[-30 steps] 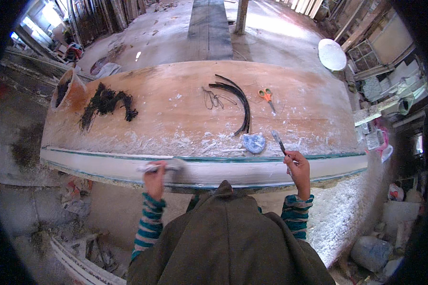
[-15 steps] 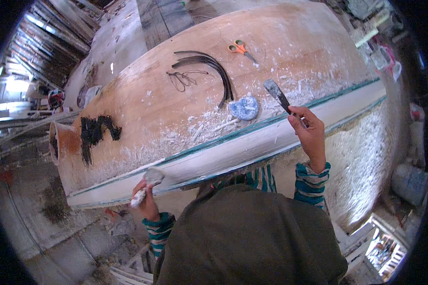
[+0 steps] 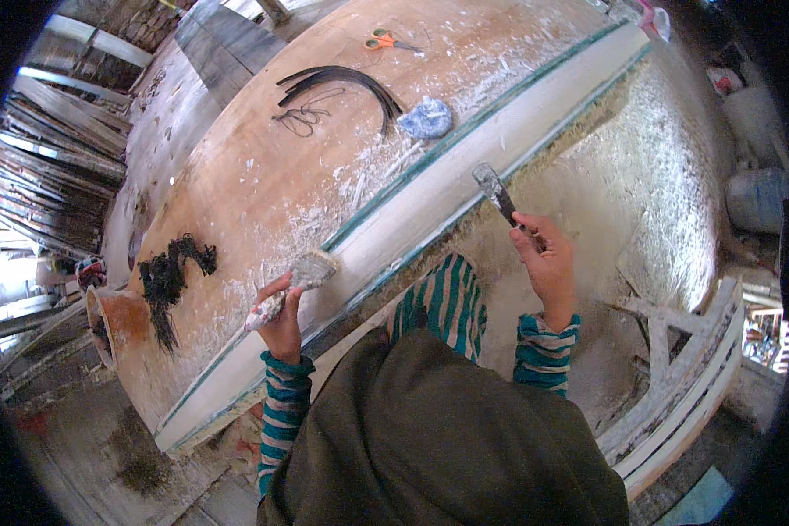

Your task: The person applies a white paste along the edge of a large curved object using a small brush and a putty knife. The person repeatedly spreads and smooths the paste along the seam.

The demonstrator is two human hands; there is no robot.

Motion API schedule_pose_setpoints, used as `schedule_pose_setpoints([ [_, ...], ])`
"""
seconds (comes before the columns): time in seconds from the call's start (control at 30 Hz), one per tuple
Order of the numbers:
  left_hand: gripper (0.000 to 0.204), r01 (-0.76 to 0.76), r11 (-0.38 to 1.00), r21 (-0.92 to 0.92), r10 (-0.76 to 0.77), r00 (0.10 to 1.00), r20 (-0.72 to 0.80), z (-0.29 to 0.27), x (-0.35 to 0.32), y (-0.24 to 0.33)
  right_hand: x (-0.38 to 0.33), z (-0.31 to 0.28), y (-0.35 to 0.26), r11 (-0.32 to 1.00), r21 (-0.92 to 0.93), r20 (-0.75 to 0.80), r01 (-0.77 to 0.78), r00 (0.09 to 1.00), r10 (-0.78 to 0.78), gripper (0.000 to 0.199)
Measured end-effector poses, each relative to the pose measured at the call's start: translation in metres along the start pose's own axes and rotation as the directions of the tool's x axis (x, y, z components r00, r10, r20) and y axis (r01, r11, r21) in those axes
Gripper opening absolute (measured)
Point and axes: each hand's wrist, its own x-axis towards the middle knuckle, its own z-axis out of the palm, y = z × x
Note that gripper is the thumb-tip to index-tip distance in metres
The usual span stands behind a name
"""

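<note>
My left hand [image 3: 280, 326] is closed round the red-and-white handle of a wide flat tool [image 3: 311, 271] caked with whitish material; whether it is a brush or a scraper I cannot tell. Its flared end lies over the white band [image 3: 430, 203] with teal edges along the curved wooden hull-like body [image 3: 263, 188]. Farther right, my right hand [image 3: 545, 263] grips the dark handle of a narrow putty knife [image 3: 494, 188]. That blade points up and left, smeared with white, above the band. Contact between either tool and the surface is hard to make out.
White flakes and scrapings litter the wood beside the band. On it lie a blue-and-white lump [image 3: 425, 118], curved black strips [image 3: 351, 81], orange-handled scissors [image 3: 390, 41] and a tangle of black fibres [image 3: 171, 276]. A white wooden frame [image 3: 675, 386] stands at lower right.
My view has turned, and the hull slants more steeply. The left tool has moved up and right along the band; the putty knife is now over the band instead of the bare wood.
</note>
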Motion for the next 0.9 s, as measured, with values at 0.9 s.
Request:
schedule_pose_setpoints([
  [0.9, 0.022, 0.071, 0.919, -0.388, -0.096, 0.994, -0.043, 0.075, 0.015, 0.047, 0.101, 0.034, -0.089, 0.88, -0.203, 0.562, 0.429, 0.787, -0.254, 0.023],
])
